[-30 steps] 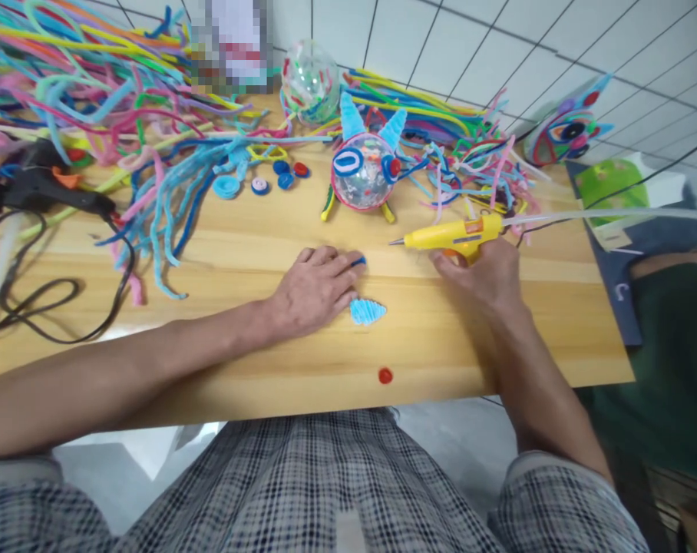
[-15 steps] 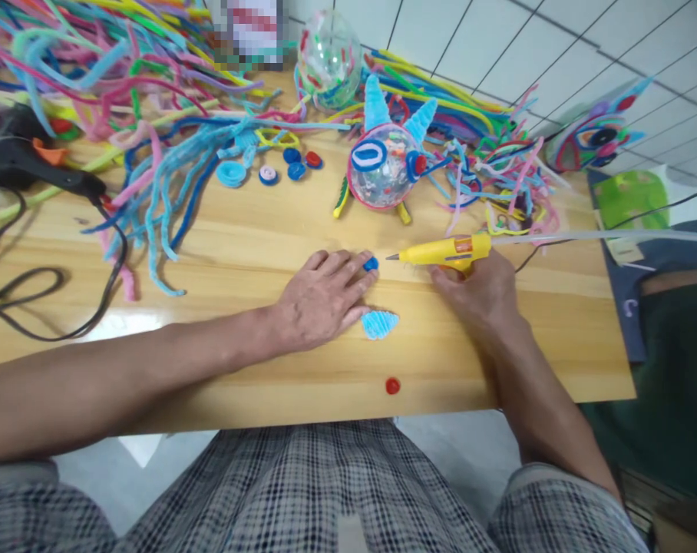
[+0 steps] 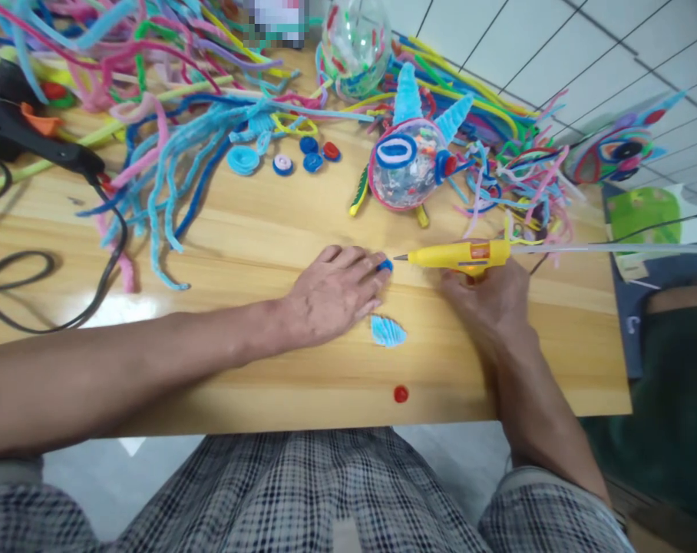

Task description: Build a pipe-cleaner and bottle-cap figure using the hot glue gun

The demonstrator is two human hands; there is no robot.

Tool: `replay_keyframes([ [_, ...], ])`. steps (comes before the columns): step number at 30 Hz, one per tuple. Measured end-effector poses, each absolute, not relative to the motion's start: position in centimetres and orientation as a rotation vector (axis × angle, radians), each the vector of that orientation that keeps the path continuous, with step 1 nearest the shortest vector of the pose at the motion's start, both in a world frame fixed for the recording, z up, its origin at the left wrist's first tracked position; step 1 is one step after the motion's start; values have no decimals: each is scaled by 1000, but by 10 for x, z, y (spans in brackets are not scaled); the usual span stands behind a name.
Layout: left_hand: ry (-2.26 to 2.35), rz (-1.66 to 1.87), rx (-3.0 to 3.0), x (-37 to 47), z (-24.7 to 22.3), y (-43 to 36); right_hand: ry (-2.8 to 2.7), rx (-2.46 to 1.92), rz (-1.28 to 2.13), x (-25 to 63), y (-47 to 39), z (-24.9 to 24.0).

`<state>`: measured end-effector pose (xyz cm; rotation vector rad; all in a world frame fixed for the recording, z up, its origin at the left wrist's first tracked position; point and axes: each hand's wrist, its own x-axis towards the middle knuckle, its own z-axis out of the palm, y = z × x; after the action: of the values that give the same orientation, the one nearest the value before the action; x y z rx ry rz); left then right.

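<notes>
My left hand (image 3: 334,296) lies palm down on the wooden table, its fingertips pressed on a small blue coil (image 3: 385,265). My right hand (image 3: 492,299) is wrapped round a yellow glue gun (image 3: 457,254), whose metal tip points left, just beside the coil. A light blue fuzzy leaf-like piece (image 3: 388,331) lies below my left fingers. Nearer the front edge is a red coil (image 3: 401,394). Behind the hands stands a clear decorated ball figure (image 3: 409,173) with light blue ears and a blue-and-red snout.
Pipe cleaners (image 3: 181,153) heap at the back left beside a black glue gun (image 3: 49,138) with its cord. Several small coils (image 3: 312,162) lie mid-back. A clear balloon-like ball (image 3: 356,50) stands behind. Another person's dark green clothing (image 3: 671,384) is at the right.
The view has shifted, so most things on the table appear further right. The glue gun's tip is now closer to the blue coil, and my left thumb is drawn nearer the fingers.
</notes>
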<state>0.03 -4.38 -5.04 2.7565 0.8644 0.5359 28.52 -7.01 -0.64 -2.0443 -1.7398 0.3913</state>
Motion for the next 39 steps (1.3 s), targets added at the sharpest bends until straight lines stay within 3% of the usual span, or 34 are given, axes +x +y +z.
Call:
replay_keyframes([
  [4,882,561,2647,0,-47,-30,-1763,-2091,173,291,-70,-10],
  [17,981,569,2628,10,-45,-22,-1821,-2096,75,295,-71,-18],
  [28,1000,791,2453,-8,-51,-15,-1882,-2129,31,298,-73,-22],
  [39,975,715,2636,1,-56,-15,-1924,-2155,39,302,-71,-28],
])
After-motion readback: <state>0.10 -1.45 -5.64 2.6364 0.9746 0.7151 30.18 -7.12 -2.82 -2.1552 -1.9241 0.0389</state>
